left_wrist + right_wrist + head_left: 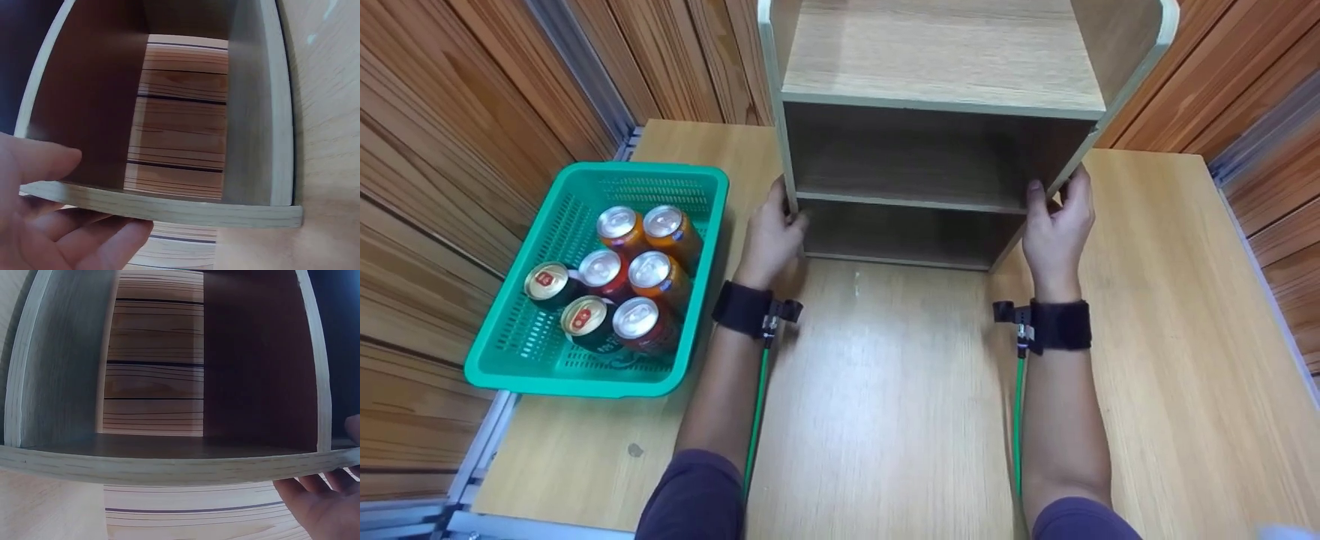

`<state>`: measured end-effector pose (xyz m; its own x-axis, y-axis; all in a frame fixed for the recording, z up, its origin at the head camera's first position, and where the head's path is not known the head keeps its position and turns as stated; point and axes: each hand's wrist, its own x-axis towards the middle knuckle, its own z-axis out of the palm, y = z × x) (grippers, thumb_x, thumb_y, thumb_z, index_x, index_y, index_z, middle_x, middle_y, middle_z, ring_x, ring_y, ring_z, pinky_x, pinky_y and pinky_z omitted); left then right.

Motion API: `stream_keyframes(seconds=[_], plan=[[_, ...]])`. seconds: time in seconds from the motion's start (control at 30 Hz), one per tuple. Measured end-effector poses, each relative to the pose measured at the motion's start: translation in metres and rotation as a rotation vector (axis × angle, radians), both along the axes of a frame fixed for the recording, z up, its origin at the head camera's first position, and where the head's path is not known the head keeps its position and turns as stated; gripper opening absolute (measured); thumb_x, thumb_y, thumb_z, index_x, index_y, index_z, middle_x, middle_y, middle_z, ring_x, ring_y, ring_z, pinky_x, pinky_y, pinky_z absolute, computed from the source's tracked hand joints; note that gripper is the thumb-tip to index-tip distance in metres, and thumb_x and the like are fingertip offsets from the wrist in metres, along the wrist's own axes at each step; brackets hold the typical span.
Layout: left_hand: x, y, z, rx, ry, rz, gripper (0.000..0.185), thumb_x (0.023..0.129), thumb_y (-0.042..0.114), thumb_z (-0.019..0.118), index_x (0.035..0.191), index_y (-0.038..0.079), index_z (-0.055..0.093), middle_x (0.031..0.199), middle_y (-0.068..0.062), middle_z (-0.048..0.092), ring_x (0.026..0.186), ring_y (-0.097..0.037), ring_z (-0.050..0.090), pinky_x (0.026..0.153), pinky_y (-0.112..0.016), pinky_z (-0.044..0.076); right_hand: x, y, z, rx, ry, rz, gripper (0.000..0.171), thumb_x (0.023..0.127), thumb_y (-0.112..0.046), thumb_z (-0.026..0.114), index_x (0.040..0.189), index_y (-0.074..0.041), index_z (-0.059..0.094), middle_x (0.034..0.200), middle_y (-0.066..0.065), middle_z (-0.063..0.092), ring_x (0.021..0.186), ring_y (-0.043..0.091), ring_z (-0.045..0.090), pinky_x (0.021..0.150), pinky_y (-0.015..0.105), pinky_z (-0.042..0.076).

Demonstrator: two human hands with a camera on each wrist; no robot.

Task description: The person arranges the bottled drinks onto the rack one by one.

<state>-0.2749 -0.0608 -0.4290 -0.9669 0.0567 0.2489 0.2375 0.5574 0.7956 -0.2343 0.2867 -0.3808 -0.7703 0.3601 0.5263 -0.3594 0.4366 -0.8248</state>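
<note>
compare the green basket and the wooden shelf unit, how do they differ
The green basket is perforated plastic, low and open on top; the wooden shelf unit is tall, opening at the front. The basket holds drink cans; the shelves are bare. The left hand and right hand grip the shelf unit; the basket is untouched. Both stand on the table.

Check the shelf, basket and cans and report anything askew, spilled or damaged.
Nothing stands out. The shelf stands on the table with the left hand and right hand gripping its side panels. The cans stand upright in the basket; nothing is spilled.
</note>
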Motion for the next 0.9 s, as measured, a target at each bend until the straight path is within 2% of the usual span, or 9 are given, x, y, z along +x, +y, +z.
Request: stream_keyframes(seconds=[0.03,0.13,0.27,0.37,0.53,0.7,0.73,0.83,0.9], plan=[[0.002,-0.002,0.004,-0.03,-0.008,0.002,0.057,0.086,0.017,0.057,0.137,0.013,0.032,0.125,-0.012,0.05,0.107,-0.015,0.051,0.083,-0.027,0.045,-0.002,0.001,-0.002,0.001,-0.001,0.002,0.044,0.087,-0.009,0.055,0.129,-0.013,0.043,0.123,0.0,0.047,0.114,0.013,0.044,0.088,0.037,0.042],[0.014,-0.009,0.022,-0.173,0.024,0.03,0.053,0.086,0.025,0.057,0.134,0.012,0.039,0.107,-0.012,0.061,0.086,-0.017,0.061,0.063,-0.027,0.05,-0.006,0.003,-0.005,0.008,-0.007,0.007,0.045,0.086,-0.009,0.055,0.129,-0.013,0.043,0.123,0.0,0.047,0.113,0.013,0.045,0.088,0.036,0.042],[0.042,-0.015,0.054,-0.308,0.19,0.103,0.045,0.086,0.031,0.057,0.125,0.01,0.05,0.085,-0.01,0.065,0.07,-0.02,0.062,0.048,-0.031,0.045,-0.003,0.002,-0.001,0.031,-0.01,0.013,0.044,0.086,-0.008,0.055,0.129,-0.013,0.044,0.122,0.0,0.047,0.112,0.013,0.045,0.088,0.036,0.043],[0.066,-0.016,0.073,-0.312,0.299,0.114,0.042,0.087,0.035,0.055,0.121,0.01,0.055,0.095,-0.008,0.066,0.083,-0.018,0.062,0.06,-0.03,0.049,0.004,-0.001,0.007,0.039,-0.014,0.009,0.043,0.087,-0.009,0.055,0.129,-0.013,0.044,0.123,0.001,0.047,0.112,0.012,0.045,0.089,0.037,0.042],[0.093,-0.024,0.093,-0.337,0.379,0.093,0.042,0.088,0.038,0.051,0.119,0.01,0.057,0.108,-0.006,0.062,0.08,-0.018,0.062,0.068,-0.031,0.049,0.004,-0.002,0.013,0.025,-0.024,0.01,0.044,0.087,-0.008,0.054,0.129,-0.013,0.044,0.123,0.001,0.047,0.112,0.012,0.045,0.089,0.036,0.042],[0.105,-0.054,0.114,-0.391,0.488,0.143,0.038,0.088,0.034,0.053,0.117,0.009,0.059,0.106,-0.008,0.063,0.081,-0.023,0.062,0.07,-0.038,0.049,-0.006,0.009,-0.004,0.014,-0.009,-0.006,0.045,0.087,-0.008,0.054,0.13,-0.015,0.042,0.124,-0.001,0.047,0.113,0.012,0.045,0.088,0.035,0.042],[0.106,-0.061,0.119,-0.399,0.49,0.161,0.039,0.088,0.035,0.052,0.117,0.009,0.059,0.104,-0.009,0.064,0.075,-0.023,0.061,0.067,-0.037,0.049,-0.006,0.011,-0.006,0.012,-0.011,-0.011,0.046,0.087,-0.008,0.054,0.13,-0.016,0.042,0.125,-0.001,0.047,0.113,0.012,0.044,0.088,0.035,0.042],[0.104,-0.082,0.132,-0.432,0.438,0.215,0.044,0.089,0.04,0.047,0.12,0.011,0.057,0.083,-0.009,0.065,0.051,-0.021,0.049,0.049,-0.034,0.04,-0.002,0.014,-0.003,0.009,-0.02,-0.025,0.046,0.087,-0.007,0.054,0.131,-0.015,0.042,0.125,0.0,0.046,0.114,0.013,0.044,0.089,0.035,0.042],[0.098,-0.093,0.138,-0.449,0.39,0.244,0.046,0.089,0.043,0.044,0.122,0.013,0.056,0.066,-0.007,0.059,0.044,-0.02,0.038,0.044,-0.032,0.03,0.002,0.014,0.002,0.007,-0.024,-0.036,0.045,0.087,-0.007,0.053,0.13,-0.014,0.042,0.125,0.001,0.047,0.113,0.013,0.044,0.088,0.035,0.042]])
